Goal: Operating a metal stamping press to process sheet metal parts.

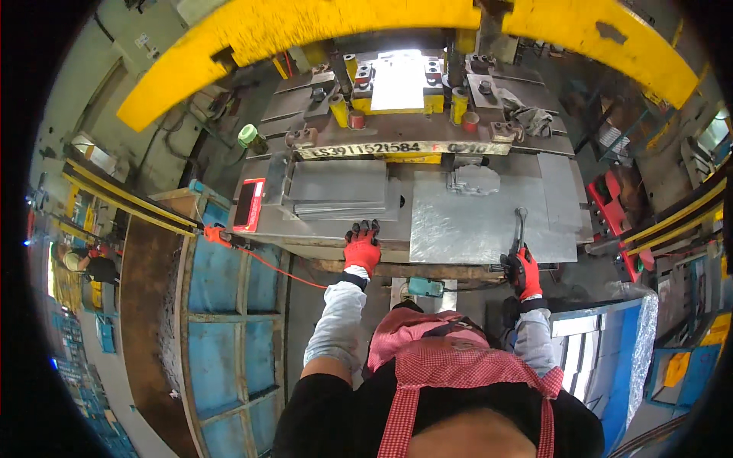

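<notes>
My left hand [362, 248], in a red glove with black fingertips, lies at the front edge of a stack of grey metal sheets [340, 185]. Its fingers are stretched out and hold nothing. In my right hand [525, 275], gloved the same way, is a slim dark wrench-like tool [521, 227] with a rounded end. The tool points away from me over a wide, shiny metal sheet [458, 221] on the press table. Several small flat metal pieces [475, 180] lie at the far edge of that sheet.
Beyond the stack stands the press die [397, 149] with yellow posts; a yellow beam [343, 30] arches above it. A red-framed dark panel [249, 204] lies left. Blue racks [229, 282] stand to my left, a plastic-wrapped blue container [630, 359] at my right. A green foot-pedal-like box [425, 287] sits below.
</notes>
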A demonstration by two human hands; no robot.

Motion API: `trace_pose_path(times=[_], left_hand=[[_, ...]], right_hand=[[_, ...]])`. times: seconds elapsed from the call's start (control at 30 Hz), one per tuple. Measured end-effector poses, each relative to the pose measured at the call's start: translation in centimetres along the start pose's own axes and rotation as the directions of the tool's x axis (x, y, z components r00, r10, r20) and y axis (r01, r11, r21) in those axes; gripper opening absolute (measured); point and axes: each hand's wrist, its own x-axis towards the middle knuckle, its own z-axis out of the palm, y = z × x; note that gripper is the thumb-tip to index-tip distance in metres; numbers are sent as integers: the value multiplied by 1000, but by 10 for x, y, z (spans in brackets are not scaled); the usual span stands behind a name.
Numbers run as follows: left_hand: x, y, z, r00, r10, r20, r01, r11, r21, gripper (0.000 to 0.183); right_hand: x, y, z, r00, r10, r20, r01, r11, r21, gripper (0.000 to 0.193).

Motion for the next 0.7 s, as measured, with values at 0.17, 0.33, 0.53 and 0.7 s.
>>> trace_pose_path(times=[0.17, 0.33, 0.53, 0.7], left_hand=[[1, -1, 1, 998, 56, -22, -55, 998, 18, 49], [3, 2, -2, 999, 46, 23, -45, 999, -31, 48], [3, -1, -2, 999, 28, 16, -26, 997, -76, 46], [6, 2, -7, 997, 31, 75, -29, 999, -29, 48]], right_hand=[[3, 7, -1, 999, 36, 3, -36, 973, 229, 13], [-1, 0, 1, 998, 62, 6, -62, 959, 277, 13], [4, 10, -4, 998, 52, 29, -58, 962, 268, 13], [5, 21, -11, 993, -29, 115, -23, 904, 427, 17]])
